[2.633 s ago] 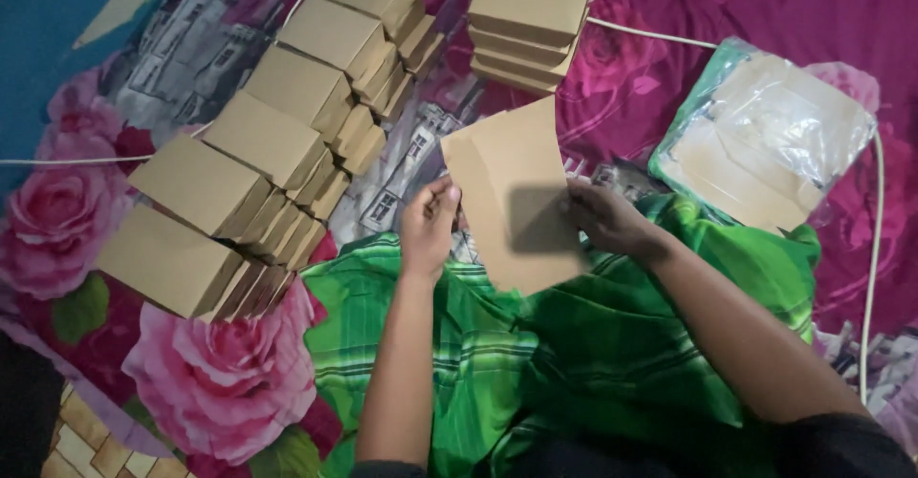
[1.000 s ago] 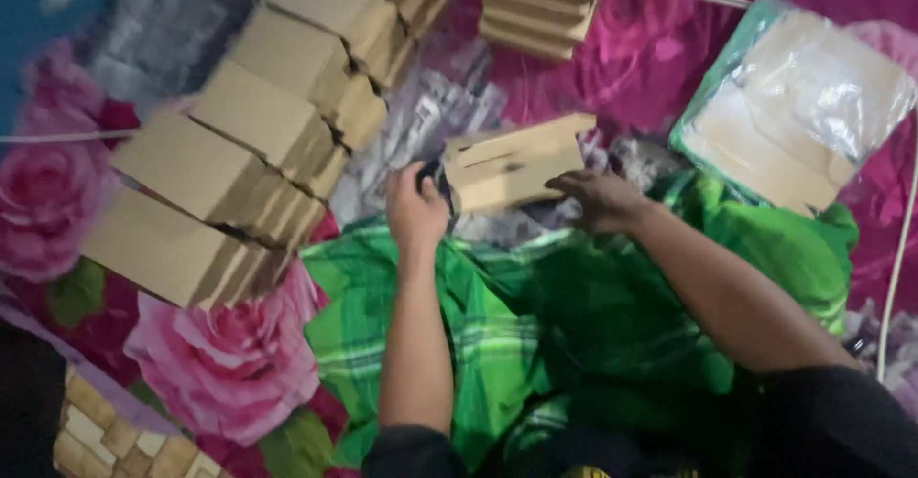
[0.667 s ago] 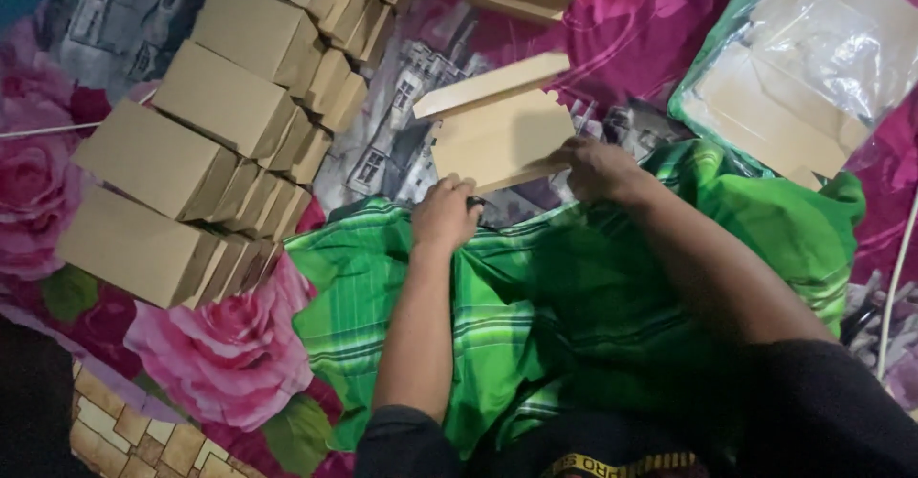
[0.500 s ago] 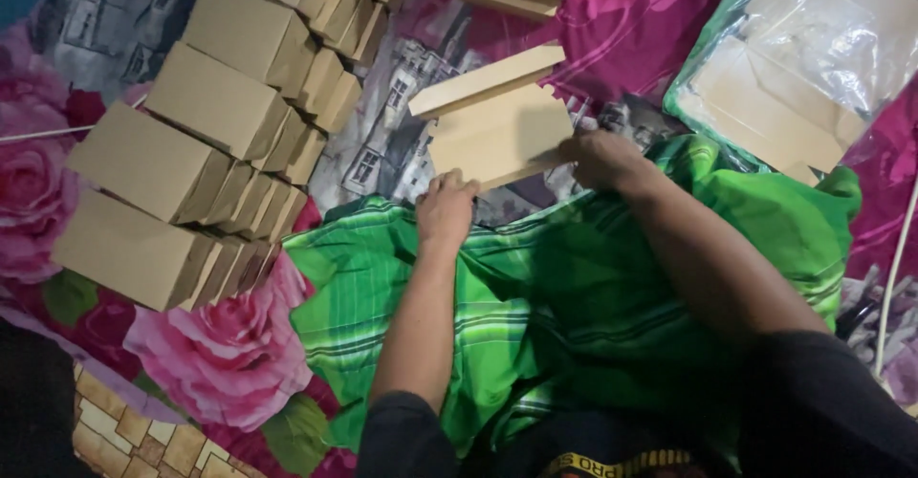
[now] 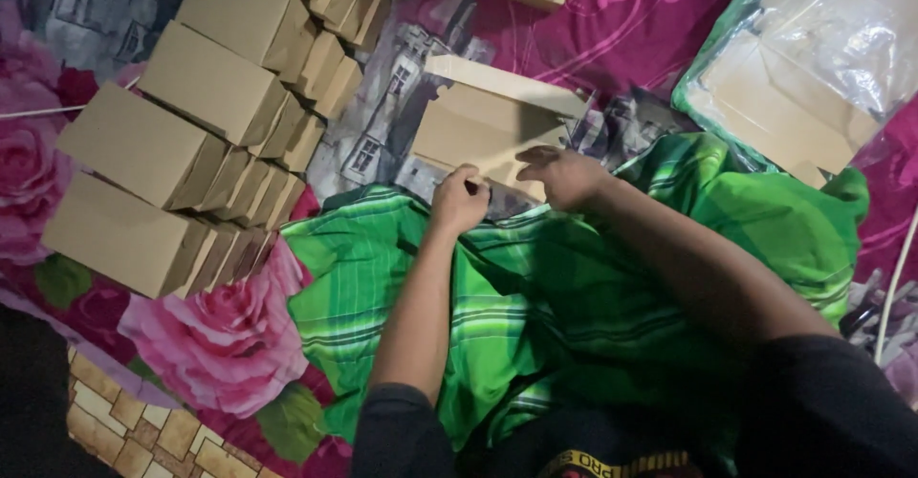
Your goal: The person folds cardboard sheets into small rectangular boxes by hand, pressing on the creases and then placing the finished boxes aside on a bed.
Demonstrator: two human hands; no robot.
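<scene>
Cardboard blank, near edge hand-hidden.

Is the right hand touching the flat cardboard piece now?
Touching. The head view shows the right hand with its fingers lying on the near edge of the cardboard piece, with no gap between them.

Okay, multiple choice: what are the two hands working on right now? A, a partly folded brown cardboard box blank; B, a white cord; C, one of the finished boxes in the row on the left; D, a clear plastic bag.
A: the left hand and right hand both grip the near edge of the partly folded cardboard blank, apart from the row of finished boxes and the plastic bag of flat blanks.
</scene>
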